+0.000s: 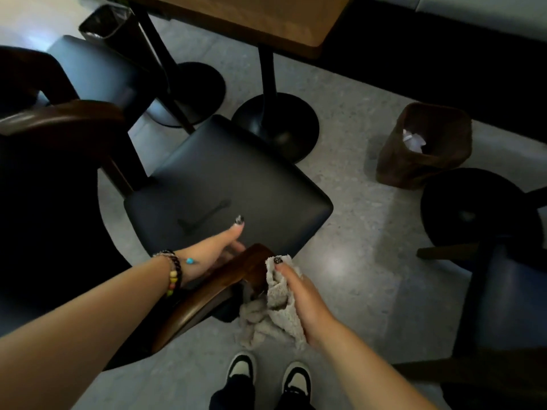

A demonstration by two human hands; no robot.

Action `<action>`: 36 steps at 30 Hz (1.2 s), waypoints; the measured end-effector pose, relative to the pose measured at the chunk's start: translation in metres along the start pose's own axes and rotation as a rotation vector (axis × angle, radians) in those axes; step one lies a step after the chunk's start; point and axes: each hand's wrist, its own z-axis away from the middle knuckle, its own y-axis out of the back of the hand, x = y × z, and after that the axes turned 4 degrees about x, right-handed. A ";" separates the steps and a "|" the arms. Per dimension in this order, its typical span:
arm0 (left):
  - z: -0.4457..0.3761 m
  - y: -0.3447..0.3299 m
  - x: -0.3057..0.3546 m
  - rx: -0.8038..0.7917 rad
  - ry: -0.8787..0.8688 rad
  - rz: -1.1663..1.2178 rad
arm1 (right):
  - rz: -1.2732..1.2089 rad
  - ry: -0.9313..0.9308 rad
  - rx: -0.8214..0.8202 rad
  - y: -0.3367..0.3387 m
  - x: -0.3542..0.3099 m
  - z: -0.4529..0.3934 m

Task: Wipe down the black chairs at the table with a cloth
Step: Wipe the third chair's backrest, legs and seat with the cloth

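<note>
1. The floor (355,220) is pale speckled grey, with a bright patch of reflected light near the chair's right corner.
2. The table (251,22) is wooden, at the top of the view, standing on black posts with round black bases.
3. The chair (231,184) nearest the person has a black padded seat turned at an angle, its far corner close to one table base. Its curved wooden backrest (213,288) runs along the near edge, between the person's two arms.
4. A second chair (88,72), also black-seated, sits to the left and further back, with a wooden rail in front of it.
5. A third chair (503,291) shows partly at the right edge.
6. A brown bin (420,161) stands on the floor to the right of the table, white crumpled paper inside. Another bin (109,22) is at top left beside the table leg.
7. The cloth (275,315) is pale and fluffy, bunched against the right end of the backrest and hanging below it.
8. The right hand (299,297) grips the cloth, fingers curled round it, pressing it to the wood.
9. The left hand (216,250) reaches over the backrest with fingers curled round the rail and thumb stretched out over the seat. Beaded bracelets circle that wrist.
10. Two black-and-white shoes (269,377) stand below.
</note>
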 end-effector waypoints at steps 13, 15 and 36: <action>-0.087 -0.007 0.076 0.358 -0.297 -0.237 | 0.047 0.111 0.311 0.070 -0.150 -0.080; -0.108 -0.003 0.080 0.380 -0.261 -0.234 | 0.065 0.091 0.291 0.065 -0.167 -0.104; -0.165 0.015 0.159 0.873 0.099 0.220 | 0.557 0.088 0.088 0.013 -0.301 -0.236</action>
